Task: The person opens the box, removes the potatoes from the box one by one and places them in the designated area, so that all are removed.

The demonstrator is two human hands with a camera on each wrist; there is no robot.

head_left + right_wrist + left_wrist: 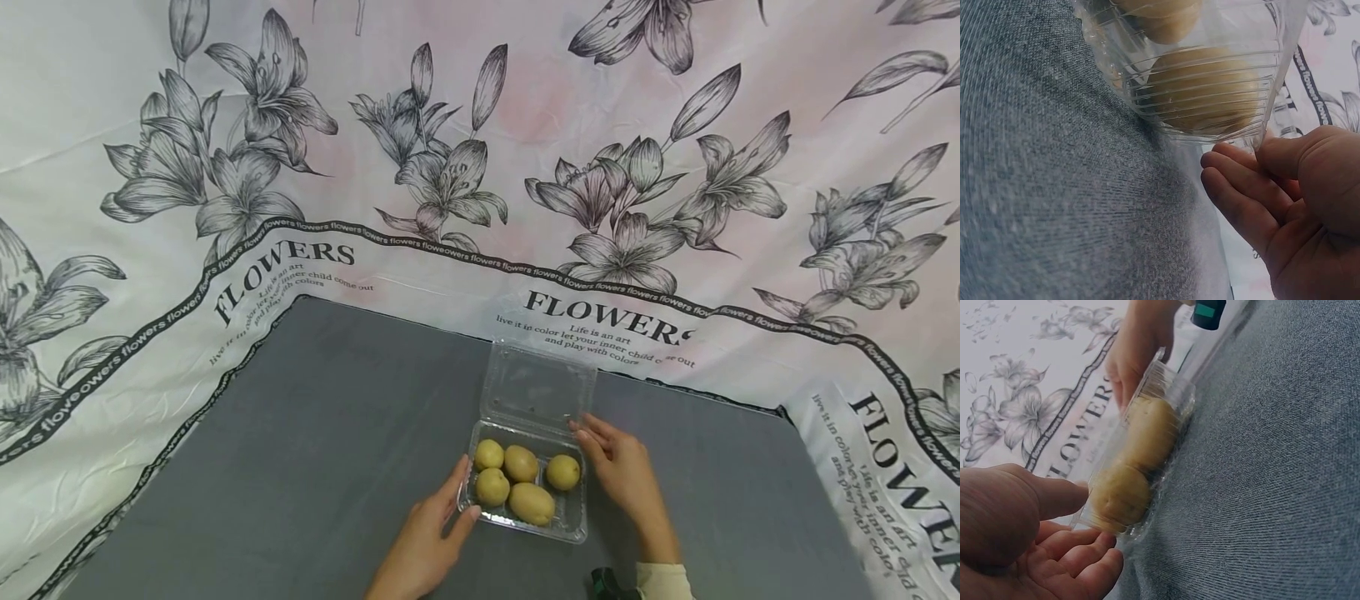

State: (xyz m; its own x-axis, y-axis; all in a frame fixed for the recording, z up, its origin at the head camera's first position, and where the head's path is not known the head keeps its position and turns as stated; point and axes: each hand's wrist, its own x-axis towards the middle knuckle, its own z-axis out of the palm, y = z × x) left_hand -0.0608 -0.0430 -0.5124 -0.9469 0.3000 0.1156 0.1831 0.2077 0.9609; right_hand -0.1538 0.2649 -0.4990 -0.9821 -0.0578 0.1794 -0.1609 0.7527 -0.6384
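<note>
A clear plastic clamshell box (573,510) sits on the grey tabletop with its lid (536,387) tipped back. Inside lie several yellowish, round to oval fruits (532,503), whose exact kind I cannot tell. My left hand (431,533) holds the box's left end, thumb at the near corner and fingers along the side. In the left wrist view its thumb lies against the clear wall and its fingertips at the lower edge. At the back right corner, near the hinge, my right hand (626,471) pinches the rim; the right wrist view shows thumb and forefinger (1279,156) there.
The grey tabletop (337,450) spreads around the box. A white cloth (420,275) printed with flowers and lettering hangs behind and along the sides. A dark object with a green patch (609,583) is by the right wrist, next to a pale sleeve (663,581).
</note>
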